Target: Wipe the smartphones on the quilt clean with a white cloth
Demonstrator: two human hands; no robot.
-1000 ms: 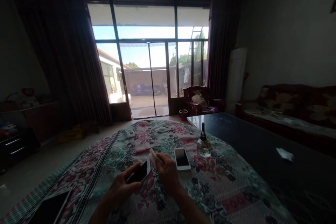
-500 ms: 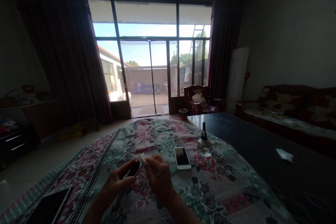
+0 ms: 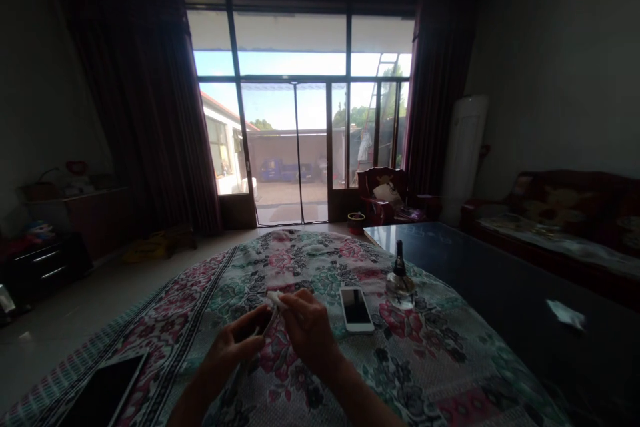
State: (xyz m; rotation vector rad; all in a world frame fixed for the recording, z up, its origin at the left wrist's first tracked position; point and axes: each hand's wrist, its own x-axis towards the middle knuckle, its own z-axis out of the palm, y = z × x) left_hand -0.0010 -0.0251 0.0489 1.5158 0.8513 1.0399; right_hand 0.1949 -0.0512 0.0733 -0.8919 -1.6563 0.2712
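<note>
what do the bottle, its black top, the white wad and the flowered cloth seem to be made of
Bottle: smooth, clear glass or plastic; it is see-through, but which is open.
Black top: probably plastic, from its dark, smooth look.
White wad in the right hand: likely tissue or thin cloth, matte and crumpled.
Flowered cloth: a matte textile, by its wrinkles and textured surface.

Left hand [image 3: 227, 347] holds a phone [image 3: 265, 325], right hand [image 3: 307, 327] a tissue [image 3: 275, 298] at its edge; a white phone [image 3: 357, 310] lies at their three o'clock.
</note>
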